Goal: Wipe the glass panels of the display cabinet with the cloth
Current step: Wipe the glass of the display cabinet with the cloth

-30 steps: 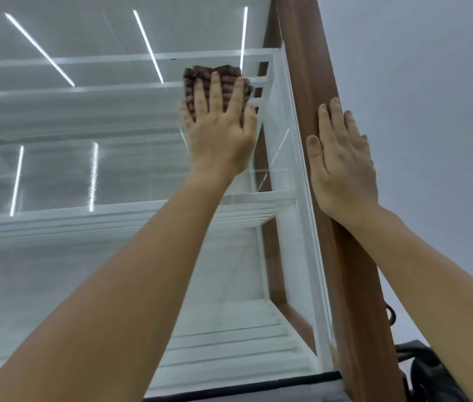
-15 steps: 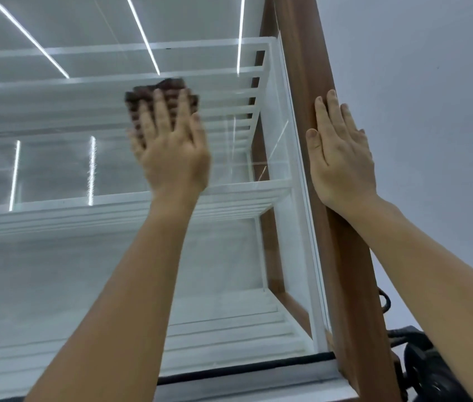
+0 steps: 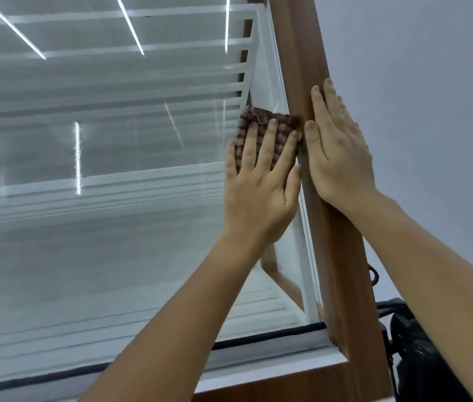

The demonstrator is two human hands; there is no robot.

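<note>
The left hand (image 3: 258, 192) presses a brown checked cloth (image 3: 268, 126) flat against the cabinet's front glass panel (image 3: 113, 242), fingers straight and spread, right beside the wooden corner post (image 3: 302, 53). The right hand (image 3: 339, 158) rests flat on that post, fingers straight and together.

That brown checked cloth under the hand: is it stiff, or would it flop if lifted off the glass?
Probably floppy: the cloth has a wavy top edge and lies flat under the left hand. Likely light, since straight fingers alone pin it to the glass panel.
</note>
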